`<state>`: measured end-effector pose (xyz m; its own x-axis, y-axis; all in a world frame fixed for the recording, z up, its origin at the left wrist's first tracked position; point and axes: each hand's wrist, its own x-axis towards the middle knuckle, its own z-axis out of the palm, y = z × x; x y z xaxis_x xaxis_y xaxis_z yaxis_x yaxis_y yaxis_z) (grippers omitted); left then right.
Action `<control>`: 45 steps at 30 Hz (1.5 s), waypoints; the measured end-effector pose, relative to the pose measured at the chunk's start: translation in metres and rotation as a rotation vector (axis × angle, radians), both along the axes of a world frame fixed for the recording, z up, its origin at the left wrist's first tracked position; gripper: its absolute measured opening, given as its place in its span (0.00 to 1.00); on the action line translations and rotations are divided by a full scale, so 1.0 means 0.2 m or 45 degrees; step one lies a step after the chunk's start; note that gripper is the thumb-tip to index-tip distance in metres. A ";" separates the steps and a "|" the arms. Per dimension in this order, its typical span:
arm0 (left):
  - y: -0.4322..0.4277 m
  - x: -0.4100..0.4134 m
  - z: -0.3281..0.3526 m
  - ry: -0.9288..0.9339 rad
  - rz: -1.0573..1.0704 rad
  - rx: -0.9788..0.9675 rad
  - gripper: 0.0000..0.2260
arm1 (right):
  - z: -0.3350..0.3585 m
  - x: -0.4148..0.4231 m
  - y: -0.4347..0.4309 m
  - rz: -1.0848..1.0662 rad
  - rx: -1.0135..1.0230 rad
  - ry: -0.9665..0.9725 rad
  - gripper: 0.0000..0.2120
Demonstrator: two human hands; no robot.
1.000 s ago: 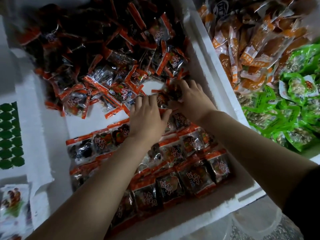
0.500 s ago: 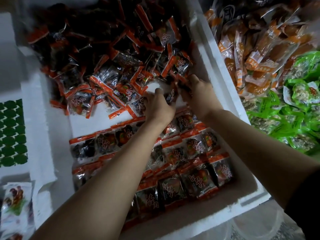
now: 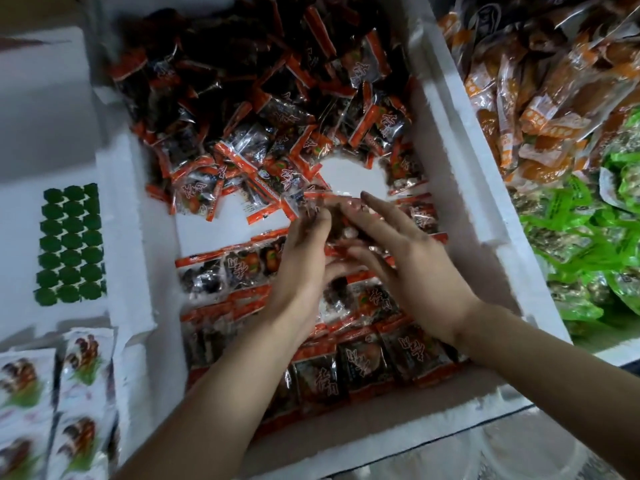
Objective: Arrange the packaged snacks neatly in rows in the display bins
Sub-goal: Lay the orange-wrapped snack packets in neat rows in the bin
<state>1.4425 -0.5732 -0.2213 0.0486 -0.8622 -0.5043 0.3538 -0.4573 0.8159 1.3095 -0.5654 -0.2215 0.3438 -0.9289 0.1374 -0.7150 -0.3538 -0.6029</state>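
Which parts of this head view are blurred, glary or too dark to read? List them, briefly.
Head view: the fingers of the left hand and right hand are smeared by blur; head view: glare streaks the clear wrappers of the loose snack pile; head view: the pile's far end is lost in shadow; head view: the white foam bin wall bows from lens distortion.

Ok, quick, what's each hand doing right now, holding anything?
Left hand: blurred against the snack packets; grip cannot be told.
Right hand: open, fingers straight over the packets.
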 end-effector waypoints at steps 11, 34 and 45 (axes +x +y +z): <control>0.36 0.22 0.01 -0.667 -0.145 -0.210 0.08 | 0.02 0.15 0.17 -0.053 0.761 -0.502 0.24; 0.60 0.74 0.11 -0.906 0.336 -0.185 0.07 | -0.15 0.82 0.19 0.165 0.747 -0.321 0.12; 0.61 0.69 0.13 -0.661 0.332 -0.074 0.06 | -0.14 0.72 0.20 0.138 0.597 -0.205 0.17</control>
<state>1.5798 -0.4503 -0.1957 0.4909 -0.8141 -0.3103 -0.0041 -0.3583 0.9336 1.4537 -0.5259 -0.2493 0.4507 -0.8635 -0.2266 -0.5741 -0.0860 -0.8142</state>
